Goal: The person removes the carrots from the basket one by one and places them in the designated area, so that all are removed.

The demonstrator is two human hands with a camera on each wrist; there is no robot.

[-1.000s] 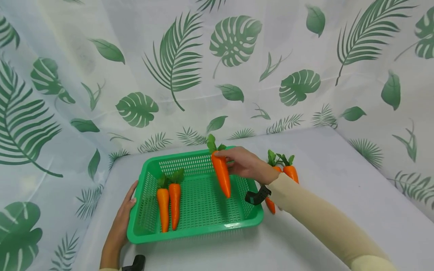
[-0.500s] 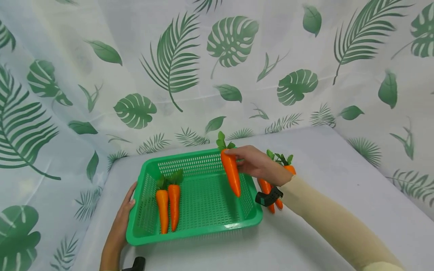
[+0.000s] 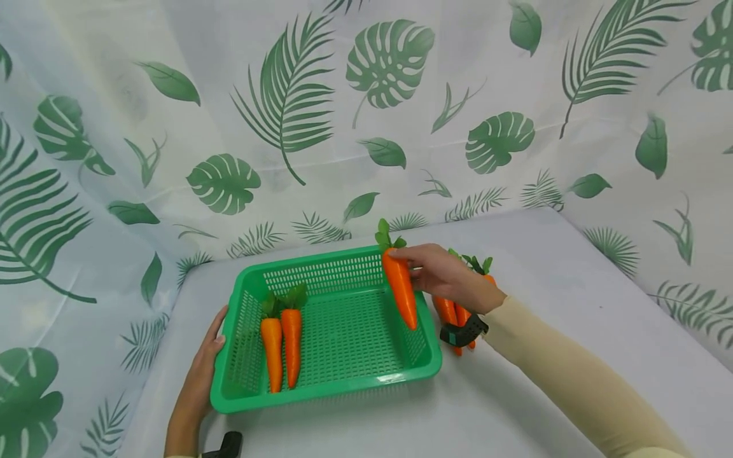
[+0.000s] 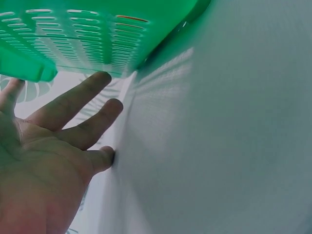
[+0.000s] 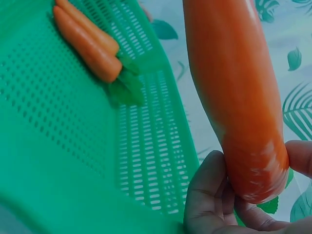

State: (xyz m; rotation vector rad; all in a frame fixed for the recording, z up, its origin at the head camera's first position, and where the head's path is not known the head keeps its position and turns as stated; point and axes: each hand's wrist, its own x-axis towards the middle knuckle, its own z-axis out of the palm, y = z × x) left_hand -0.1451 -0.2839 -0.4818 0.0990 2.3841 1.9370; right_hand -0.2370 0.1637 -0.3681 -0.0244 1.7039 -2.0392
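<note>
My right hand [image 3: 452, 275] pinches an orange carrot [image 3: 399, 289] near its leafy top, over the right end of a green plastic basket [image 3: 326, 390]. The carrot's tip points down. In the right wrist view, fingers and thumb grip the thick end of this carrot [image 5: 236, 87]. Two other carrots, one lighter orange [image 3: 272, 356] and one deeper orange [image 3: 292, 346], lie side by side at the basket's left. My left hand [image 3: 197, 378] rests against the basket's left side. The left wrist view has that hand [image 4: 53, 141] with fingers extended by the slotted wall [image 4: 161, 29].
More carrots [image 3: 443, 310] lie on the white tabletop [image 3: 550, 280] just right of the basket, partly hidden behind my right hand and wrist. A leaf-printed white curtain [image 3: 321, 95] rises behind and at both sides.
My right hand has carried the carrot rightward across the basket, toward its right wall. The left hand stays at the basket's left side. The view has shifted slightly.
</note>
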